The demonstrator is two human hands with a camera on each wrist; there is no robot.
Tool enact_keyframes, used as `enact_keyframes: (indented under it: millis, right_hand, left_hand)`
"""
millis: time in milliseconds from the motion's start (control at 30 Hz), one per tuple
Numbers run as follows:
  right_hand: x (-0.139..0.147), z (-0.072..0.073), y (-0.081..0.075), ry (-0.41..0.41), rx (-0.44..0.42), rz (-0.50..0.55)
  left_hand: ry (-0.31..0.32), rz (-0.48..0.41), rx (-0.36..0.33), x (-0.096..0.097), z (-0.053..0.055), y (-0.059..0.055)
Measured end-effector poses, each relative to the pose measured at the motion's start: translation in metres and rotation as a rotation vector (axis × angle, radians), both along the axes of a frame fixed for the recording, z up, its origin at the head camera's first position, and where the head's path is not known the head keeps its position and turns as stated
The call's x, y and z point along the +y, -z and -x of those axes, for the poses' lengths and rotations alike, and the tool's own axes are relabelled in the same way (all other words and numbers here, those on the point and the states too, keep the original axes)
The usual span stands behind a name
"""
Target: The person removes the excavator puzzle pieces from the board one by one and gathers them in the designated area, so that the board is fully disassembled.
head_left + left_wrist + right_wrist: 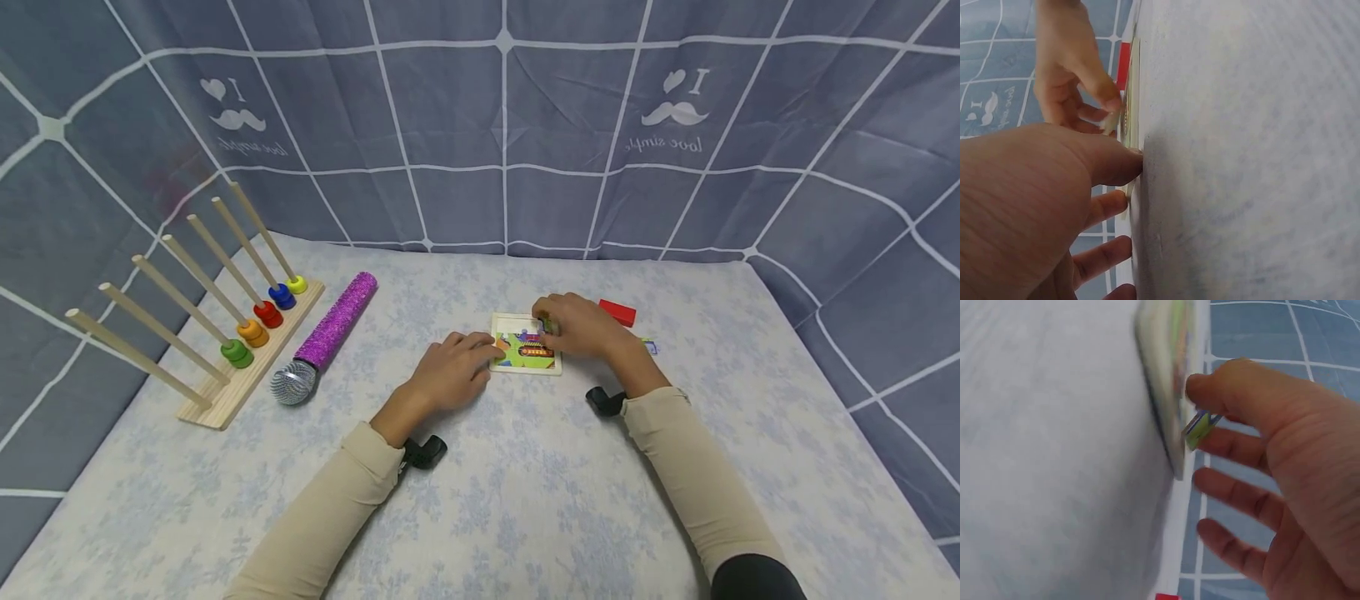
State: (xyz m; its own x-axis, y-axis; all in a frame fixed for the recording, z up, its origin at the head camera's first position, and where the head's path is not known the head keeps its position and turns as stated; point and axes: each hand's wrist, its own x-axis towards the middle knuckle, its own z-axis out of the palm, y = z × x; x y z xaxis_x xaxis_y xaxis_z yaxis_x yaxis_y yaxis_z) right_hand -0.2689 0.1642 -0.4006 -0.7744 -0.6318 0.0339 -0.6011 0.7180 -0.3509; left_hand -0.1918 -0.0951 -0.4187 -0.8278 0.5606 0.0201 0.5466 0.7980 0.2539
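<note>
Right hand (577, 327): thumb and index finger clamped on a small puzzle piece (1200, 431), other fingers spread. Piece is over the right end of the puzzle board (525, 372). Looks thin, stiff, very light, maybe smooth-faced; pinch by its edges. Left hand (450, 372): fingers apart, thumb at the puzzle board's left rim. Puzzle board looks like light wood, could slide; steady by the rim. Red block (617, 312) just beyond right hand; microphone (341, 321) well left.
</note>
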Motion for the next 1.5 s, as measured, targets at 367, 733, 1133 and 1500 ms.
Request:
enact_keyframes:
  millis: [367, 733, 1133, 1500]
  right_hand:
    - [0.088, -0.018, -0.024, 0.128, -0.097, 0.189]
    - [0.162, -0.035, -0.013, 0.316, -0.215, 0.016]
    - [0.171, -0.04, -0.008, 0.33, -0.237, 0.096]
    - [0.158, -0.035, -0.01, 0.385, -0.194, 0.019]
  left_hand:
    - [-0.028, -0.003, -0.009, 0.003, -0.001, -0.002]
    - [-0.038, 0.017, -0.008, -0.002, 0.0, -0.003]
    - [-0.019, 0.01, -0.022, 0.0, 0.001, -0.002]
    - [0.081, -0.053, -0.117, -0.015, 0.008, -0.004]
